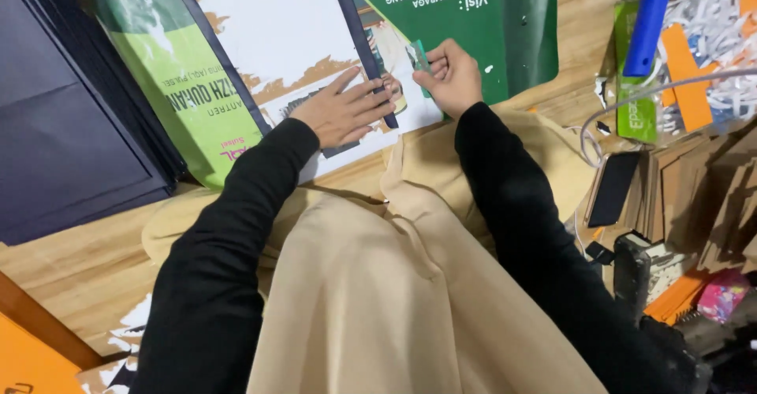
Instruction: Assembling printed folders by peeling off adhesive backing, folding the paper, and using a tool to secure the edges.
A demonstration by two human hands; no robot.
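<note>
1. The left hand [341, 112] lay flat, fingers spread, in the upper middle of the frame, pressing down on a long dark navy strip [361, 41] that ran up across a large printed green-and-white banner sheet [268, 23]. It closed around nothing; it only pinned the strip in place.
2. The right hand [451, 74], just right of the strip's lower end, pinched a small teal card-like scraper [417, 55] between curled fingers.
3. The sheet rested on the wooden floor [71, 268], its lower edge near the person's beige-clad knees [394, 283], and torn brown patches showed on its white area.
4. To do this well, I judged that the flat hand should keep firm, even pressure close to the working end so that the strip could not creep sideways.
5. The scraper looked best held at a low angle, worked in short strokes along the strip's edge, away from the left fingers.
6. A stack of dark boards [71, 126] lay at the left; a blue-handled tool [648, 19] and orange paper offcuts [686, 78] sat at the upper right, well apart.
</note>
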